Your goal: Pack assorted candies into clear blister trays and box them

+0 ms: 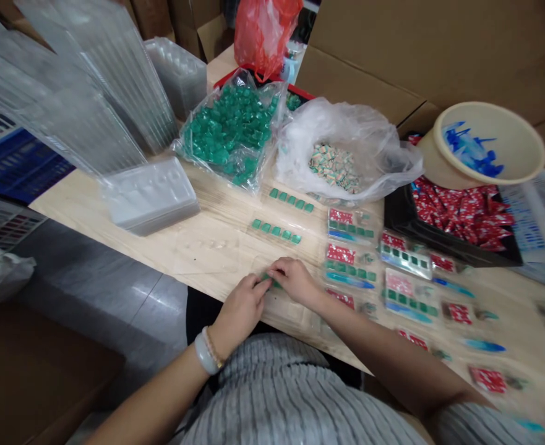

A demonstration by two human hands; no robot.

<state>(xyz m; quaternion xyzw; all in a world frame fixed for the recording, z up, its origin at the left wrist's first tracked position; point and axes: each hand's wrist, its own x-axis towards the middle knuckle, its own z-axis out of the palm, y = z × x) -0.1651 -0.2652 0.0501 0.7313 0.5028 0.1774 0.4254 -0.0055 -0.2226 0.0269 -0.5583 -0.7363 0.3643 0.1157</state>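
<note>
My left hand [243, 306] and my right hand [295, 281] meet over a clear plastic blister tray [286, 312] at the table's near edge. The fingers of both are closed in a pinch, fingertips nearly touching. A bit of a small green square piece [274, 283] shows beneath the fingers; they hide most of it, and what the left fingers hold is hidden. Beyond lie two clear trays, each with a row of green squares [276, 230] set in it. An unfilled clear tray [207, 247] lies flat to the left.
Stacked clear trays [154, 194] stand at left. Behind are a bag of green pieces [230, 130] and a bag of small printed pieces [334, 167]. A cream tub [485, 117] with blue pieces stands above red packets [462, 216]. Several filled trays [350, 266] cover the right.
</note>
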